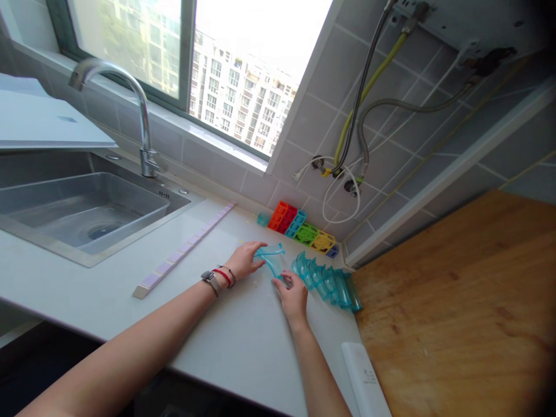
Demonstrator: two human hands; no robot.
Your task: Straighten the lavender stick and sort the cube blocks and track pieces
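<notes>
Both hands are at a clear blue plastic track piece [273,262] just above the white countertop [234,347]. My left hand [247,259] grips its left end between thumb and fingers. The lower right end is pinched by my right hand [293,292]. Right beside that hand lies a row of similar clear blue curved pieces [328,281]. Behind the hands, against the wall, stand coloured plastic blocks: red [282,216], blue [295,223], green [306,233] and yellow [324,241].
A long pale purple and white strip [186,249] lies left of the hands, before the sink [87,214] and its tap [145,116]. On the right are a wooden board [456,307] and a white bar-shaped object [365,376]. Hoses [360,98] hang on the wall.
</notes>
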